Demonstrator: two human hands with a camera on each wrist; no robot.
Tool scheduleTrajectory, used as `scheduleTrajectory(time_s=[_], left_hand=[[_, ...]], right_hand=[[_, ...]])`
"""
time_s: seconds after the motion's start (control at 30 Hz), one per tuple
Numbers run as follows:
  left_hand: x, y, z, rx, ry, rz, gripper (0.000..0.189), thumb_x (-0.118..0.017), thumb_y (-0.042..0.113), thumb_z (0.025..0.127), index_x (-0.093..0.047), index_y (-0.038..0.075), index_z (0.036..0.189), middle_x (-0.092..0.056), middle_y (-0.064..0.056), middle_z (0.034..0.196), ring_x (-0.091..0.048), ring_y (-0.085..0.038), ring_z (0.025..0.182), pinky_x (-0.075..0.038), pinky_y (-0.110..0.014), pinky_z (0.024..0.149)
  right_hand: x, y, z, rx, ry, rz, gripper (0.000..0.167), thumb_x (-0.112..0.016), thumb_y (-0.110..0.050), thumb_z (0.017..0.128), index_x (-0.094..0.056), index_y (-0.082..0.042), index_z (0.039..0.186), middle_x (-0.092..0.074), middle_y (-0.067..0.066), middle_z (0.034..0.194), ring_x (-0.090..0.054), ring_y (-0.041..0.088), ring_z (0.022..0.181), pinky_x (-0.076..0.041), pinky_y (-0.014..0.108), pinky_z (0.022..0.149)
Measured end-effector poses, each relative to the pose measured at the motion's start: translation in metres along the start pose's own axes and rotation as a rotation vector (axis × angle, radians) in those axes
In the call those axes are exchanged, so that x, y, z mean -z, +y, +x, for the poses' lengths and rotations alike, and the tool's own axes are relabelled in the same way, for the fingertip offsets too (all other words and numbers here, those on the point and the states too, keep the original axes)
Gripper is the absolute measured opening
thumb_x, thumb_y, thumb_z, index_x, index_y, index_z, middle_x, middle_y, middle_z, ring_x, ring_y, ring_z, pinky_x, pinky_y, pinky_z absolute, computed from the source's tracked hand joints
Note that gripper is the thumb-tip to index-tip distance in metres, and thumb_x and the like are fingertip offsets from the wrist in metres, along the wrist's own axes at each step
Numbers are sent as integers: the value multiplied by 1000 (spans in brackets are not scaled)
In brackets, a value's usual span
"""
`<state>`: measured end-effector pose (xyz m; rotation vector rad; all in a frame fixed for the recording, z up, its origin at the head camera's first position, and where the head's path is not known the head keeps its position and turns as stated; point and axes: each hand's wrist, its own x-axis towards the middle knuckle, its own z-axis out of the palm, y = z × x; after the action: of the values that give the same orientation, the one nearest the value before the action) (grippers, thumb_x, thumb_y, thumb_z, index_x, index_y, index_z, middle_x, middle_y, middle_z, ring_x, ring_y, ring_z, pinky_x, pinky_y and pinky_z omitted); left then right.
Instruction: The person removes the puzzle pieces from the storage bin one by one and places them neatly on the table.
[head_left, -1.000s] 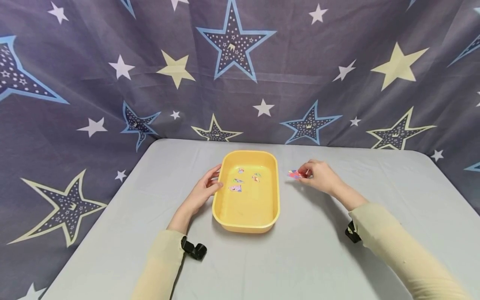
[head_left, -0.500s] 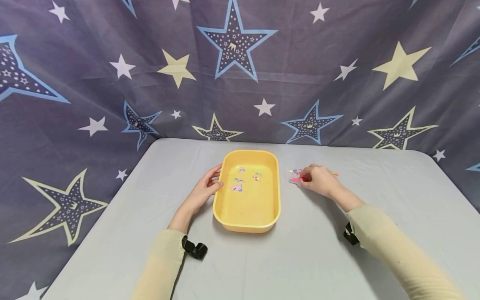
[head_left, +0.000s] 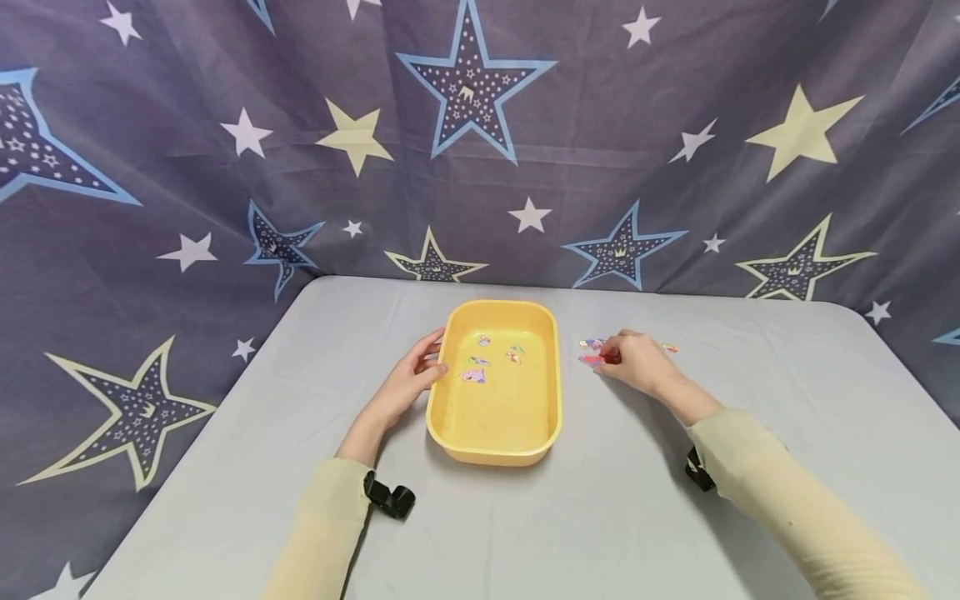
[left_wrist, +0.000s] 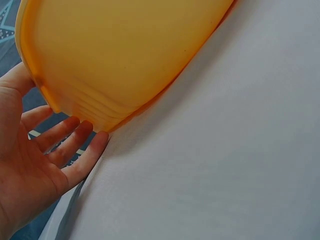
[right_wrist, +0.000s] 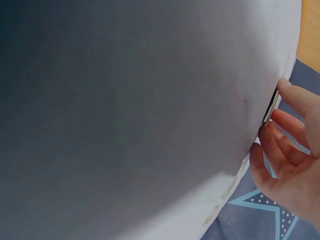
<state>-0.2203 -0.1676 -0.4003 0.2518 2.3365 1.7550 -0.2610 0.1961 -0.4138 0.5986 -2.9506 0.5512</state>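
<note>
My left hand grips the left side of a yellow plastic basin, thumb over the rim and fingers along the outer wall. Inside the basin, several small colourful flat puzzle pieces lie towards its far left part. To the right of the basin, my right hand pinches a pink-red puzzle piece close at the table; the right wrist view shows this thin piece edge-on between thumb and fingers. Just beyond it lies another patterned piece, partly hidden by the hand.
One more colourful piece lies behind the right hand on the grey-white table cloth. A dark curtain with stars hangs along the table's back and left edges. Black straps sit on both wrists.
The right hand has moved slightly down from above the table, so the pink-red piece sits lower. Pieces beyond and behind the hand have come into view. The left hand and basin stay put.
</note>
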Motion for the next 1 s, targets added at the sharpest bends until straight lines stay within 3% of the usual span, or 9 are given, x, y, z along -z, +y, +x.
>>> scheduleTrajectory(time_s=[0.47, 1.0], left_hand=[[0, 2, -1, -12, -2, 1, 62, -53, 13, 88, -25, 17, 144, -36, -17, 138, -45, -30, 116, -48, -33, 85], [0, 0, -1, -19, -3, -3, 63, -53, 13, 88, -25, 16, 144, -36, -18, 138, -46, -30, 116, -48, -32, 84]], right_hand=[[7, -3, 1, 20, 52, 61, 25, -68, -18, 77, -66, 0, 94, -60, 12, 86, -58, 23, 78, -49, 38, 71], [22, -44, 22, 112, 116, 37, 21, -63, -17, 82, -66, -3, 97, -61, 9, 91, -59, 22, 82, -50, 36, 72]])
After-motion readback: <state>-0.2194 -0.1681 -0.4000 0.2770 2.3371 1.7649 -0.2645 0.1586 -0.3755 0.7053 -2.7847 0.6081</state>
